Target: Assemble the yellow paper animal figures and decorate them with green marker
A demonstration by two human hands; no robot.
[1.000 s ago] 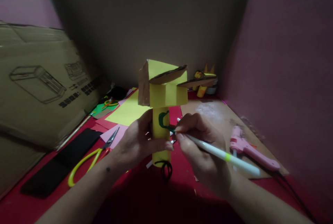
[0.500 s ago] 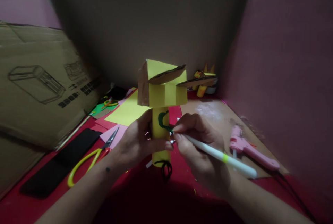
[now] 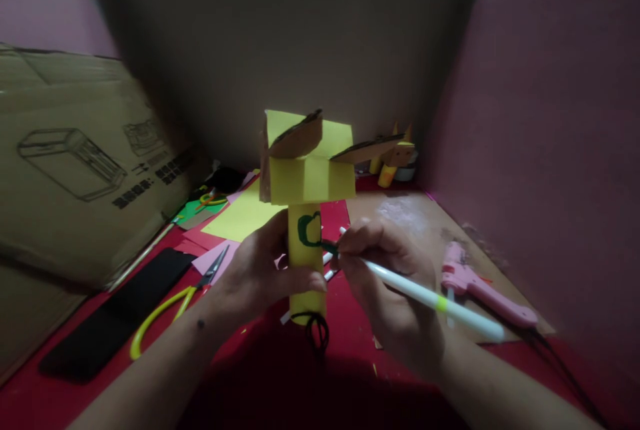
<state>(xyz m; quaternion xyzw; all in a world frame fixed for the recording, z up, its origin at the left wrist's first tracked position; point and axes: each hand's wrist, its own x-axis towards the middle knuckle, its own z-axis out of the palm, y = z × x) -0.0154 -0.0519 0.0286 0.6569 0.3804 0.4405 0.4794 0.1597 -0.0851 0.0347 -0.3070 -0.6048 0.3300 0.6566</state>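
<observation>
My left hand is wrapped round a yellow paper tube, thumb across its front. On top of the tube sits a yellow box with two brown cardboard flaps sticking out. A dark green outline is painted on the tube's upper part, and a thin black loop hangs at its lower end. My right hand pinches a white paintbrush with a yellow-green band. The brush's green tip is at the tube's right edge, beside the outline; whether it touches I cannot tell.
On the red table, yellow-handled scissors and a black phone lie left. Coloured paper spreads behind them. A pink glue gun rests on a cardboard sheet at right. A large cardboard box stands far left.
The green line has grown into a nearly closed outline. The tube and box have shifted slightly left and turned a little, and the brush tip has moved to the tube's right edge.
</observation>
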